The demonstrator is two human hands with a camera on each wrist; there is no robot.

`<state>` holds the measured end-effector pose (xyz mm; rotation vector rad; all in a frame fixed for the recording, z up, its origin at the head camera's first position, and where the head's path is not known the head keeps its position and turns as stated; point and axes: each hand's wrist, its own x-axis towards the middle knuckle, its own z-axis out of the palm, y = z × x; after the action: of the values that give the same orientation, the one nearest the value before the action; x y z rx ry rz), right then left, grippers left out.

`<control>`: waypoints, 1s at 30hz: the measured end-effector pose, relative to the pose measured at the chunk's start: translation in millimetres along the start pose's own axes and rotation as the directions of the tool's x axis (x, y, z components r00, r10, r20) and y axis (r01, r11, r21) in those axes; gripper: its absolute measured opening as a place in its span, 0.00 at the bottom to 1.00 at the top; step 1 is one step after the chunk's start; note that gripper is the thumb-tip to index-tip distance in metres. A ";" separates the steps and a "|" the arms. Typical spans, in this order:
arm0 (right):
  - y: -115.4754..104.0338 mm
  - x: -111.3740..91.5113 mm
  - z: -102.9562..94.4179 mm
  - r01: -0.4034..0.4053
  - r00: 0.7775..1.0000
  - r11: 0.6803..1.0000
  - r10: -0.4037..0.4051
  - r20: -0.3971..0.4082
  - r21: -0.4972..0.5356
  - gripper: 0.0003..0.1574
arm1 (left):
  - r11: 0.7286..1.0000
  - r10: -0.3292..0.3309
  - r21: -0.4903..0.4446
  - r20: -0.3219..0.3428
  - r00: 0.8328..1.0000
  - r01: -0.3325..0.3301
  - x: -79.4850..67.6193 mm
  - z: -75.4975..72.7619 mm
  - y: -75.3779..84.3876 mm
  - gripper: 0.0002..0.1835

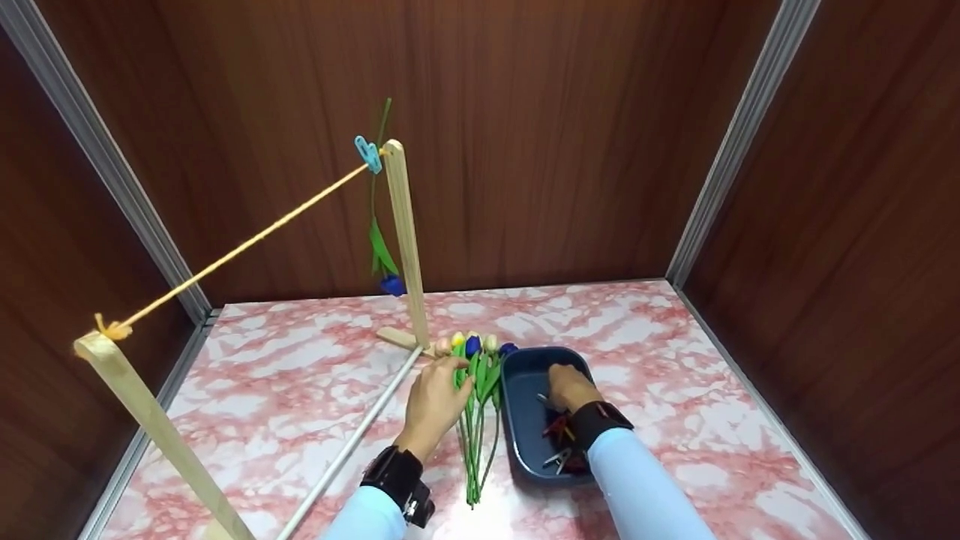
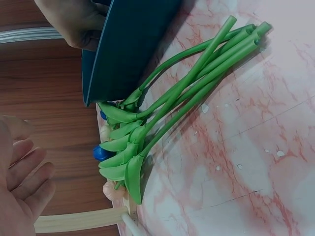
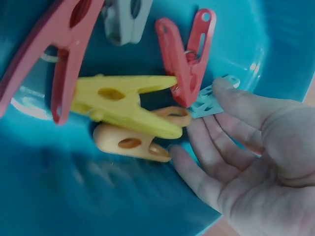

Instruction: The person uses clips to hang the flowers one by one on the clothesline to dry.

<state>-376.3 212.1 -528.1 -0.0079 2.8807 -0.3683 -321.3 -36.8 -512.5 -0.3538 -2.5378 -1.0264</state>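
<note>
My left hand [image 1: 435,397] hovers at the bunch of artificial tulips [image 1: 480,409], its fingers loosely extended. In the left wrist view that hand [image 2: 24,184] holds nothing, and the green stems [image 2: 197,78] lie crossed on the tabletop. My right hand [image 1: 571,388] reaches into a dark blue basin [image 1: 529,431]. Seen from the right wrist, its thumb and fingers pinch a light blue clothespin [image 3: 209,104]. Red [image 3: 184,59], yellow [image 3: 123,101], orange [image 3: 133,140] and grey [image 3: 127,22] clothespins lie around it.
A yellow cord [image 1: 255,238] runs between two wooden posts [image 1: 407,240] on the left. A blue clothespin [image 1: 367,154] there holds a blue tulip [image 1: 391,284] head down. A white rod [image 1: 360,431] joins the posts low down. Brown wood-grain panels [image 1: 540,150] surround the marbled table [image 1: 675,390].
</note>
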 end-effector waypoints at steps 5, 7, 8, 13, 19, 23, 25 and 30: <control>0.4 1.1 1.4 0.013 1.000 1.000 -0.013 -0.010 -0.002 0.07 | 1.000 0.000 0.026 -0.066 0.998 0.002 1.0 0.9 -0.2 0.12; 13.6 19.1 13.2 0.026 0.999 1.000 -0.026 -0.022 -0.004 0.06 | 1.000 -0.010 0.028 -0.071 0.997 0.012 1.4 -0.1 0.4 0.12; 24.3 34.2 23.5 0.035 0.999 0.999 -0.035 -0.032 0.006 0.07 | 0.999 -0.017 0.028 -0.068 0.998 0.019 1.6 -0.8 0.6 0.13; 74.0 108.7 62.6 0.076 0.995 0.996 -0.073 -0.071 0.043 0.12 | 0.999 -0.029 0.026 -0.060 0.998 0.030 2.9 -6.0 0.8 0.13; 90.7 130.7 56.9 0.084 0.989 0.991 -0.069 -0.129 0.107 0.12 | 0.999 -0.026 0.018 -0.092 0.995 0.028 6.8 -8.6 0.5 0.12; 48.1 65.0 4.4 0.054 0.986 0.980 -0.023 -0.162 0.190 0.09 | 0.999 -0.047 -0.013 -0.093 0.995 0.046 9.5 -11.0 2.0 0.11; 20.9 25.9 -24.9 0.056 0.984 0.972 -0.015 -0.178 0.230 0.10 | 0.998 -0.066 -0.031 -0.088 0.994 0.063 10.9 -12.8 2.8 0.12; -13.2 -18.7 -54.9 0.161 0.958 0.931 -0.067 -0.280 0.327 0.13 | 0.989 -0.127 -0.091 -0.075 0.989 0.120 15.1 -17.8 5.2 0.13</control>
<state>-371.3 213.6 -468.9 -0.0715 3.0365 -0.9672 -328.5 -44.4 -491.0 -0.1767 -2.4745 -1.1747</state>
